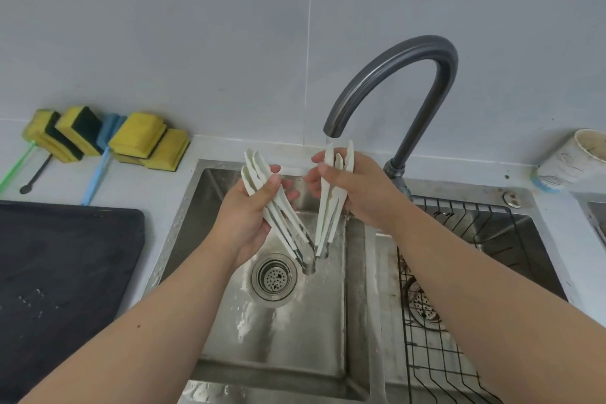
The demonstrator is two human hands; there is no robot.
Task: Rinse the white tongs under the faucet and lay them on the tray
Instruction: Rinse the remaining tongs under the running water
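My left hand [252,216] grips a bunch of white tongs [282,223] that slant down to the right over the left sink basin. My right hand [357,193] holds a second bunch of white tongs [326,216], nearly upright, right under the spout of the dark grey faucet [393,75]. Water runs from the spout onto the right-hand bunch. The lower tips of both bunches almost meet above the basin floor. The black tray [65,266] lies on the counter to the left of the sink, with drops of water on it.
The steel sink [295,321] has a round drain strainer [274,277]. A black wire rack [459,321] sits in the right basin. Yellow sponges [137,141] and long-handled brushes lean at the back left. A white cup [574,157] lies tipped at the back right.
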